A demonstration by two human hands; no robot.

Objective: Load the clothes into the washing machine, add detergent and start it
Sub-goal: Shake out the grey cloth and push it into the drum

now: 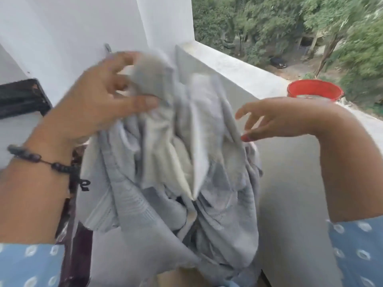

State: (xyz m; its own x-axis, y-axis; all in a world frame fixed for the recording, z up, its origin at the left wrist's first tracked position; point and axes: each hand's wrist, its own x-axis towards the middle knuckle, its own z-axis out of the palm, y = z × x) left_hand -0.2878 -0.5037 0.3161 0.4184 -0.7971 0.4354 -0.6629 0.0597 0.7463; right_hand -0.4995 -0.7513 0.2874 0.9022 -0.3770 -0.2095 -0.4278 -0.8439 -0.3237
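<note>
Centre: a bunched pale grey cloth [165,162] fills the middle, gripped at its 10 o'clock corner by the left hand [97,108].
2 to 3 o'clock: the right hand [275,119] hangs with fingers spread just beside the cloth; open grey floor [290,183] below it.
12 o'clock: white wall [83,27] and pillar [165,19] close that side.
1 to 2 o'clock: low parapet [238,69] with a red bucket [315,90] bars the way outward.
9 o'clock: a dark boxy object [20,98] against the wall.

One head-worn view looks forward and down, very close over the left hand [97,100] and right hand [275,123]; beyond the fingertips, probably a balcony wall [238,73], blurred.
</note>
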